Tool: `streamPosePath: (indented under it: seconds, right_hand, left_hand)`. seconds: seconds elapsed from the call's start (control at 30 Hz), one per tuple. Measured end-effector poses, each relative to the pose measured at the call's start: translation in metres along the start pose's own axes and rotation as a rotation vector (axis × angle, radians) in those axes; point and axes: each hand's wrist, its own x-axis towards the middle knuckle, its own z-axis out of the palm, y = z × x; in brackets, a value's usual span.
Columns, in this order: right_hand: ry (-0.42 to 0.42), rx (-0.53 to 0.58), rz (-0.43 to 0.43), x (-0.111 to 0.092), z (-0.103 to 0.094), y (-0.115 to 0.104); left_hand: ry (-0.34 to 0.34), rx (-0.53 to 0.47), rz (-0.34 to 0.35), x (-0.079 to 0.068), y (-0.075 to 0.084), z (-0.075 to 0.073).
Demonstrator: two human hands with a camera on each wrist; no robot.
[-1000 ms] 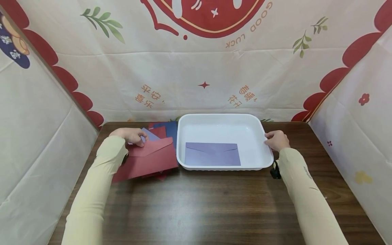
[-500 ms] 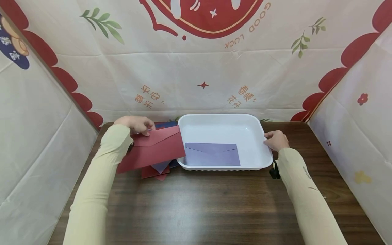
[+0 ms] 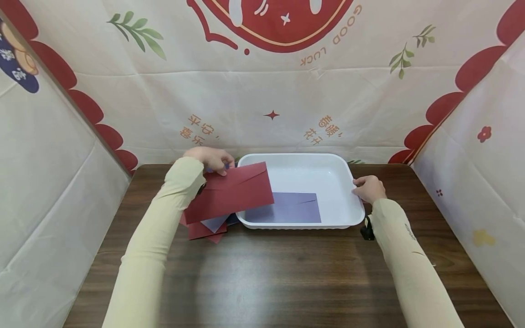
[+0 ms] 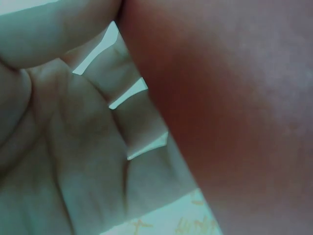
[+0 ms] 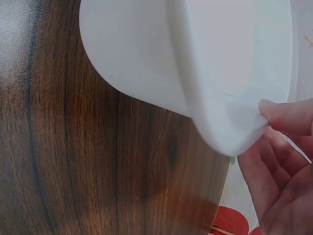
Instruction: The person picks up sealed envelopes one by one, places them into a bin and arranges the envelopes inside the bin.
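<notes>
My left hand (image 3: 212,159) pinches a red envelope (image 3: 238,189) by its upper edge. The envelope is tilted, its right part overlapping the left side of a white tray (image 3: 328,182) in the head view. Close up in the left wrist view, the red envelope (image 4: 234,117) runs past the palm and fingers. At the tray's right rim, my right hand (image 3: 370,188) pinches the edge between thumb and fingers, as the right wrist view also shows. A purple envelope (image 3: 297,209) lies flat inside the tray, its left part hidden by the red one.
Partly under the held envelope lies a loose pile of envelopes, with a red one (image 3: 201,231) and a purple one (image 3: 215,223) showing. The dark wooden table (image 3: 287,278) ends at a printed cloth backdrop (image 3: 246,91), with cloth walls on both sides.
My left hand has lifted the red envelope off the pile and carried it rightward, over the tray's left side. The right hand stays at the tray's rim.
</notes>
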Motion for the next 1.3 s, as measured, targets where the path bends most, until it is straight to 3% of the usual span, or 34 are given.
streamPosePath:
  seconds: [0.33,0.8,1.3]
  right_hand:
    - [-0.031,-0.040,-0.023,0.005,-0.002,0.003]
    - [-0.108,-0.039,-0.021,0.007,-0.007,0.001]
    - [-0.097,0.011,-0.016,0.009,-0.009,0.008]
  left_hand:
    - [0.015,0.133,0.078,0.021,0.028,0.006]
    - [-0.015,0.150,0.134,0.039,0.065,0.010]
    - [-0.006,0.178,0.207,0.069,0.100,0.019]
